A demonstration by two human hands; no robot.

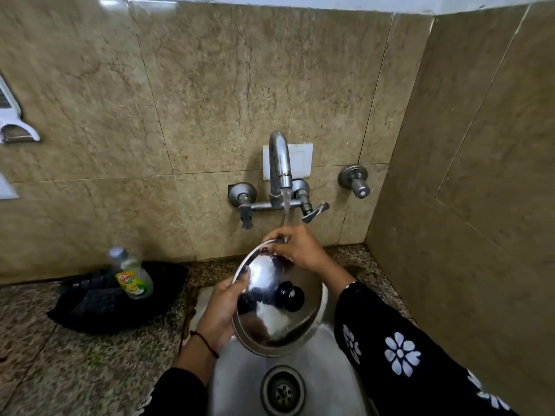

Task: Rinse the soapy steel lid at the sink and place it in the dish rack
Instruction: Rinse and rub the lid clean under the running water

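Observation:
A round steel lid with a black knob is held tilted over the steel sink. My left hand grips its left rim, thumb on the domed top. My right hand holds the far rim, right where a thin stream of water from the tap lands. The dish rack is not in view.
A dish soap bottle stands on a black mat on the speckled counter to the left. Tap handles and a separate valve stick out from the tiled wall. A side wall closes the right. The drain lies below the lid.

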